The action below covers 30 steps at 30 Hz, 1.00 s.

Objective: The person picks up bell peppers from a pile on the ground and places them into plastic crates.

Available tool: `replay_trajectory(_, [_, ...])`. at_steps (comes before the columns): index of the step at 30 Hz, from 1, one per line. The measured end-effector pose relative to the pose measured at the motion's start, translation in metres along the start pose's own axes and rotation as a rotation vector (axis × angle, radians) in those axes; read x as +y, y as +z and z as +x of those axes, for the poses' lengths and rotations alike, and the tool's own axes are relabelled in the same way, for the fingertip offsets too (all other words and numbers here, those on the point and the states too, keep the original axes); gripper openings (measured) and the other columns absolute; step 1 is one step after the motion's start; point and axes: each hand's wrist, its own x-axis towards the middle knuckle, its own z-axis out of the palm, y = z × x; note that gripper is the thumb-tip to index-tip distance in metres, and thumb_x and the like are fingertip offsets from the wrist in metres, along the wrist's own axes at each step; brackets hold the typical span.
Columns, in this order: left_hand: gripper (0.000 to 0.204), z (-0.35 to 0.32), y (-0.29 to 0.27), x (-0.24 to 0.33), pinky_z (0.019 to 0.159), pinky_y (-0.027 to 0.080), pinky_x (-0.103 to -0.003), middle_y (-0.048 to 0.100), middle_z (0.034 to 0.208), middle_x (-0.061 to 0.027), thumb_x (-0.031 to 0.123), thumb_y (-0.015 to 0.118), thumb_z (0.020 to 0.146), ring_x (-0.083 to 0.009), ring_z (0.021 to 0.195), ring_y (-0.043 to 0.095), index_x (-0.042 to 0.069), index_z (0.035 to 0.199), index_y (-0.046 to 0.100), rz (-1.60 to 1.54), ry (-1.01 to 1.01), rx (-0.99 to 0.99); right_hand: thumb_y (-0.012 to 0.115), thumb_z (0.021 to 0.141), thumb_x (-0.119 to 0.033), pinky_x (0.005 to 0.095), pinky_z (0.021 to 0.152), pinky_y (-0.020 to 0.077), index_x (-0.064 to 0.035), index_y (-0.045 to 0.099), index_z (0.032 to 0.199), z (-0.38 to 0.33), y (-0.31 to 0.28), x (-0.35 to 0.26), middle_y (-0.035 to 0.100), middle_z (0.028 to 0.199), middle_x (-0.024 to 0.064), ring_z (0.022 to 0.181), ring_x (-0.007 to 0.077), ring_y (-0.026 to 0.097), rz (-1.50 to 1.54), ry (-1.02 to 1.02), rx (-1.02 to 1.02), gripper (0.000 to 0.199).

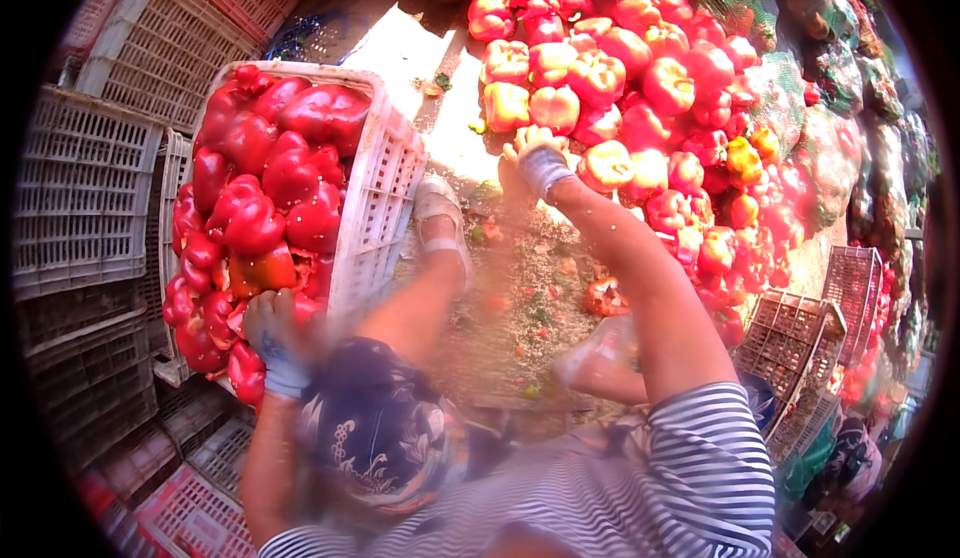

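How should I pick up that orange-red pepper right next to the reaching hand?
Probably come from above and close your fingers round the wide sides of the pepper. It lies on the pile's near edge, beside the right hand, with its rounded body facing up. Its stem can't be made out, so the body is the safer grip.

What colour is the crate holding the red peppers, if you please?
White crate, seen best in the head view.
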Motion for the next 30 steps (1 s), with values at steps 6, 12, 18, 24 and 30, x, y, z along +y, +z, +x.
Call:
replay_trajectory(6, [0.043,0.01,-0.006,0.008,0.074,0.04,-0.05,0.054,0.092,-0.0182,0.04,0.062,0.08,-0.0379,0.087,0.054,0.002,0.1,0.056,-0.011,0.047,0.078,0.07,0.078,-0.025,0.0442,0.069,0.0498,-0.0171,0.065,0.106,-0.043,0.002,0.015,0.064,0.098,0.009,0.088,0.0282,0.065,0.333,0.171,0.065,0.029])
replay_trajectory(12, [0.045,0.006,0.003,0.004,0.075,0.041,-0.051,0.054,0.094,-0.0178,0.038,0.067,0.075,-0.0381,0.089,0.054,0.003,0.101,0.056,-0.01,0.032,0.084,0.073,0.073,-0.029,0.0489,0.086,0.0485,-0.0151,0.059,0.117,-0.083,-0.007,0.017,0.056,0.121,0.0183,0.112,0.0372,0.056,0.509,0.158,-0.134,0.048])
replay_trajectory(18, [0.047,0.0,0.005,-0.002,0.08,0.043,-0.052,0.056,0.1,-0.0192,0.041,0.063,0.082,-0.0402,0.095,0.055,0.002,0.106,0.058,0.01,0.032,0.05,0.073,0.073,-0.03,0.0495,0.085,0.0506,-0.0138,0.061,0.117,-0.065,-0.01,0.022,0.062,0.114,0.0205,0.108,0.038,0.06,0.623,0.172,-0.301,0.048])
replay_trajectory(24, [0.047,-0.001,0.009,-0.003,0.08,0.043,-0.051,0.055,0.098,-0.0168,0.039,0.067,0.076,-0.0383,0.093,0.055,0.003,0.105,0.058,0.035,0.047,0.094,0.073,0.07,-0.03,0.0495,0.082,0.0519,-0.0108,0.06,0.11,-0.08,0.002,0.023,0.06,0.108,0.0218,0.106,0.039,0.058,0.68,0.209,-0.051,0.046])
replay_trajectory(30, [0.047,-0.001,0.01,-0.003,0.083,0.043,-0.052,0.056,0.101,-0.0181,0.041,0.065,0.081,-0.0398,0.096,0.055,0.002,0.107,0.06,0.048,0.042,0.081,0.079,0.067,-0.038,0.0502,0.081,0.0511,-0.0117,0.057,0.11,-0.088,0.024,0.018,0.056,0.11,0.0209,0.105,0.039,0.057,0.715,0.289,0.063,0.055])
